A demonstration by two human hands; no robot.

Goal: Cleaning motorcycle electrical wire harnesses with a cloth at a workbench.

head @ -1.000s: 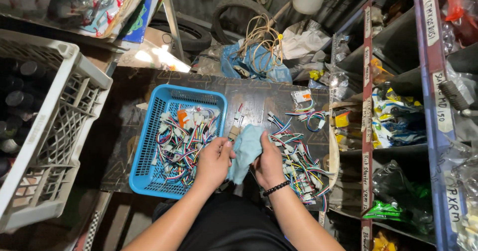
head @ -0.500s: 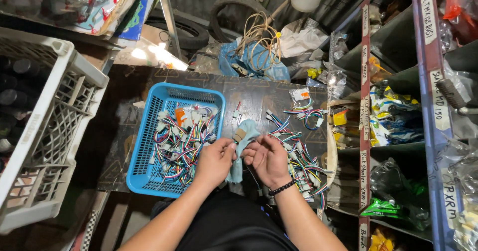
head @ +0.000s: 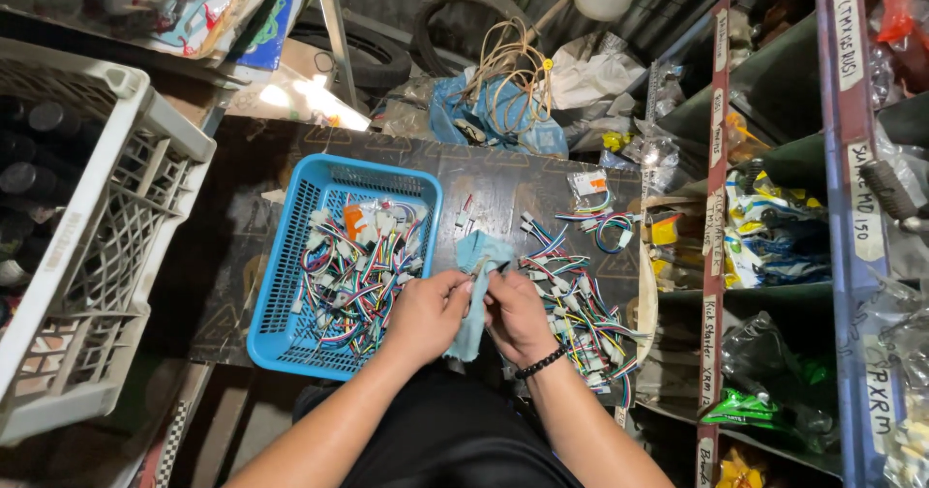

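A light blue cloth [head: 473, 256] is pinched between both hands over a dark board [head: 503, 190]. My left hand [head: 426, 314] grips its left side, close to the right rim of a blue plastic basket [head: 281, 285] filled with several coloured wire harnesses with white connectors [head: 353, 270]. My right hand [head: 515, 314], with a black bead bracelet on the wrist, holds the cloth's right side. Something small is wrapped in the cloth; what it is cannot be told. A loose pile of more wire harnesses [head: 576, 299] lies just right of my right hand.
A white plastic crate [head: 87, 256] holding dark bottles stands at the left. Metal shelving [head: 842, 159] with bagged parts lines the right side. A tyre [head: 464, 24], a coil of pale wire [head: 508, 67] and a blue bag [head: 484, 120] lie beyond the board.
Both hands have drawn closer together around the cloth, which is now bunched smaller between the fingers. The camera view shifted slightly.
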